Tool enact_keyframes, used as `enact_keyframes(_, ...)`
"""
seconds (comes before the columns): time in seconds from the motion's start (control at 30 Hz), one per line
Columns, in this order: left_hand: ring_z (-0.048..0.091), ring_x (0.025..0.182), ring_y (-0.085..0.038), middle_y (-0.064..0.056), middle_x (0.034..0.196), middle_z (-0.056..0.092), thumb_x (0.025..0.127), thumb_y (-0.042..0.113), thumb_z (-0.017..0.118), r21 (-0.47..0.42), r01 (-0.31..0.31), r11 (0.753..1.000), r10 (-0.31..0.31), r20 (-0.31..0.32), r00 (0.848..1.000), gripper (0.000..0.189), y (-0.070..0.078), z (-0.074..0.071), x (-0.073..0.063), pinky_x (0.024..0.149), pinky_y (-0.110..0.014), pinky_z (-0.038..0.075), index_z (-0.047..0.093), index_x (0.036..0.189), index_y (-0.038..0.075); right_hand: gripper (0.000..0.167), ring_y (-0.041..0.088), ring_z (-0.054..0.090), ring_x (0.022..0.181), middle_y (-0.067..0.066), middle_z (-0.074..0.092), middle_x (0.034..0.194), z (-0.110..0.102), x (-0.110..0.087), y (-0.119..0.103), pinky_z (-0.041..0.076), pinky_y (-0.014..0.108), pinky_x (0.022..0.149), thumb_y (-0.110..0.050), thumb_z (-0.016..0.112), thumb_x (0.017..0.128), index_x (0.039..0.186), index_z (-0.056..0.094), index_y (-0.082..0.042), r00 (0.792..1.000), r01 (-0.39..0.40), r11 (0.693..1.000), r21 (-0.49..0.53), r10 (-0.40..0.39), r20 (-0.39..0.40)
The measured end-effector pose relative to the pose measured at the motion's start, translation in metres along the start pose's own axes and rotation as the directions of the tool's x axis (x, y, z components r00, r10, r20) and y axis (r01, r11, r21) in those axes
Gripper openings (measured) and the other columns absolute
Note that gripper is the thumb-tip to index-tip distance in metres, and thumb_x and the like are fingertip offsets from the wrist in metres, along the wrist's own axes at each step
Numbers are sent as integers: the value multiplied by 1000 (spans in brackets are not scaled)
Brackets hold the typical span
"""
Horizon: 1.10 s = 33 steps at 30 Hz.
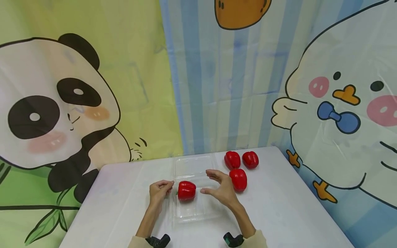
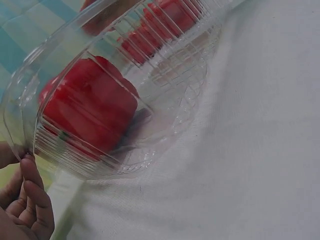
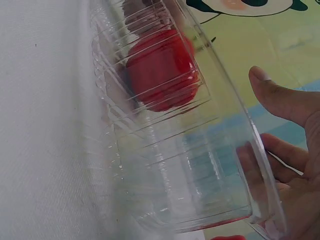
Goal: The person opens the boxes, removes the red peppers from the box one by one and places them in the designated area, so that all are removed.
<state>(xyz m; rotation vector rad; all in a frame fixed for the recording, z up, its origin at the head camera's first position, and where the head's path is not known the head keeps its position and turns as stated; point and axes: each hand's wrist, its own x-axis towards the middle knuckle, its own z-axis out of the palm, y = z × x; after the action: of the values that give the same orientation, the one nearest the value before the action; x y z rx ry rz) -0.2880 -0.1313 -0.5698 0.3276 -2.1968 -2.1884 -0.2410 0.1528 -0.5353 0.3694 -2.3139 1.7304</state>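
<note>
A clear plastic clamshell box [image 1: 186, 214] lies on the table with its lid [image 1: 192, 166] folded back, away from me. One red bell pepper [image 1: 186, 190] sits in the left part of the box. My left hand [image 1: 160, 192] pinches the box's left rim between thumb and fingertips, as the left wrist view shows. On the other side, my right hand [image 1: 222, 190] holds nothing, with thumb and fingers spread apart over the box's right side. The right wrist view shows its fingers [image 3: 285, 155] beyond the clear wall.
Three more red bell peppers stand right of the box: a near one [image 1: 238, 179], one behind it [image 1: 232, 160] and one at the back right [image 1: 250, 159]. The white table [image 1: 279, 203] ends at a cartoon-printed curtain [image 1: 211, 86].
</note>
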Motion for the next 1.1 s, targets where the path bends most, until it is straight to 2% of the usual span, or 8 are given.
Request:
enact_keyframes(0.2,58,60,-7,3,68,69,96,11,83,6,-5,1000,4,1,1000,21,-1,0,2,57,-20,49,78,99,-10,69,44,70,132,14,72,145,4,2,-1,51,64,112,-9,97,80,143,69,-9,999,26,1000,-16,-25,44)
enact_keyframes(0.4,59,61,-9,0,69,70,98,10,81,19,1,1000,-1,22,1000,22,3,-1,2,56,-22,50,76,96,-11,70,43,69,133,17,71,146,7,3,-1,51,62,113,-9,97,80,144,68,-8,996,-3,1000,-31,6,92)
enact_keyframes(0.63,58,60,-7,2,68,69,97,11,82,17,6,1000,-6,7,1000,21,0,0,0,56,-21,49,77,97,-10,70,45,68,133,18,70,145,14,3,1,52,63,111,-13,96,82,145,67,-7,985,-34,999,-26,38,170)
enact_keyframes(0.8,58,60,-7,2,68,69,97,11,83,23,8,1000,-8,8,1000,21,-1,0,-1,57,-21,49,78,96,-9,72,48,67,134,22,69,146,19,3,2,52,64,111,-15,96,82,146,66,-4,980,-36,999,-35,42,197)
enact_keyframes(1.1,60,60,-10,-1,68,70,97,9,81,17,3,1000,-3,16,1000,21,1,-2,1,56,-22,51,76,95,-12,76,46,67,135,24,67,148,24,6,3,56,57,111,-17,97,81,148,64,-4,963,-51,989,-141,87,255)
